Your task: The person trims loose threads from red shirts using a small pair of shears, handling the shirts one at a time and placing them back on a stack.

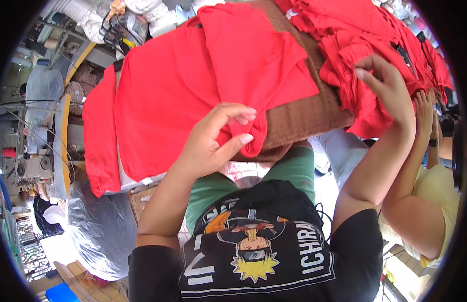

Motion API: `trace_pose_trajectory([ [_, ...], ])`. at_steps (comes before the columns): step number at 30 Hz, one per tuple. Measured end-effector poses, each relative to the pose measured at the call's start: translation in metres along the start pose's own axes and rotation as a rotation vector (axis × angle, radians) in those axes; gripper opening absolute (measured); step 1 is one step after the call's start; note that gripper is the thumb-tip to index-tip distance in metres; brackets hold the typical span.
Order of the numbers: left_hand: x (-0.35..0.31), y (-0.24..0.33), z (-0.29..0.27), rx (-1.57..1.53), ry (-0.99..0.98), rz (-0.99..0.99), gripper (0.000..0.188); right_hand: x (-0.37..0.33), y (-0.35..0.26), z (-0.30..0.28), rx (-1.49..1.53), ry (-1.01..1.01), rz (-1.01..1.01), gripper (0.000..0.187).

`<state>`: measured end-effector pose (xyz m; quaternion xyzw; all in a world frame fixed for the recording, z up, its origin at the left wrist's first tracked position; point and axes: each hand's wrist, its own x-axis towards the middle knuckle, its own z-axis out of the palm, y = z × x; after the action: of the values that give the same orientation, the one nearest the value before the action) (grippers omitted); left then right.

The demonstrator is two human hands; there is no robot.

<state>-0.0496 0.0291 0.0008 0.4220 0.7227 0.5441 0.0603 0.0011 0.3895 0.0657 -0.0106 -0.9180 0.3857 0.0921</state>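
A red garment (168, 95) lies spread over a padded brown cloth on the table, with its upper layer folded across and a bunched edge at the front. Over that edge is my left hand (213, 136), thumb and fingers apart, with no cloth seen gripped between them. My right hand (389, 85) is raised beside a heap of red garments (344, 65) at the right. Its thumb and forefinger curve toward each other with a gap, and nothing shows between them. The other fingers of this hand are partly hidden.
Brown padded cloth (314, 121) covers the table. At the right, another person's hand (423, 108) reaches to the red heap. A sewing machine (42, 163) stands at the left, near a large clear plastic bag (100, 231). White rolls and bags lie beyond the table.
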Motion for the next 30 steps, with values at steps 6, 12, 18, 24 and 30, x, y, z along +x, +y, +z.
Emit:
trace_pose_trajectory([
  [6, 0.096, -0.040, 0.015, 0.178, -0.168, -0.108, 0.042, -0.014, 0.018, 0.029, 0.459, -0.147, 0.183, 0.019],
  [12, 0.176, -0.118, 0.063, 0.138, 0.130, -0.374, 0.046, 0.004, 0.024, 0.063, 0.449, -0.059, 0.077, 0.023],
  [18, 0.159, -0.062, 0.032, -0.397, 0.093, -0.257, 0.030, 0.002, 0.027, 0.083, 0.534, 0.012, 0.096, 0.022],
  [24, 0.108, -0.037, 0.006, -0.439, -0.020, -0.164, 0.028, 0.008, -0.021, 0.135, 1.009, -0.121, 0.330, 0.018],
  [30, 0.104, -0.003, -0.053, 0.315, -0.372, -0.025, 0.047, 0.021, -0.069, 0.104, 1.244, 0.255, -0.020, 0.026],
])
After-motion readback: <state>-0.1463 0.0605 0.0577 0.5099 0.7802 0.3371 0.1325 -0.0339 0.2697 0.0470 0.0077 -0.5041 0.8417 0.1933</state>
